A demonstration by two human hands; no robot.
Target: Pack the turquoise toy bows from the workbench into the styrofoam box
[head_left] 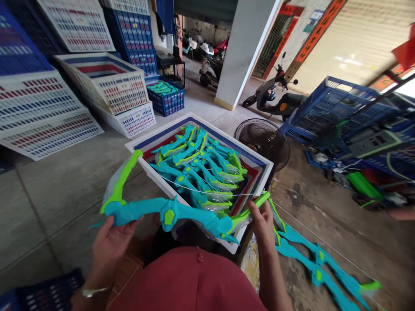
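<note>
while the left hand (113,237) and right hand (263,218) pinch the toy bow (169,217) at lower center of the frame, its string (207,192) could snag, since it curves slackly over the piled bows (192,151).

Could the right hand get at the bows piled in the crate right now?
Probably yes: the piled bows lie close by in an open-topped crate. But the right hand holds one end of another bow, so it would likely have to let go first.
</note>
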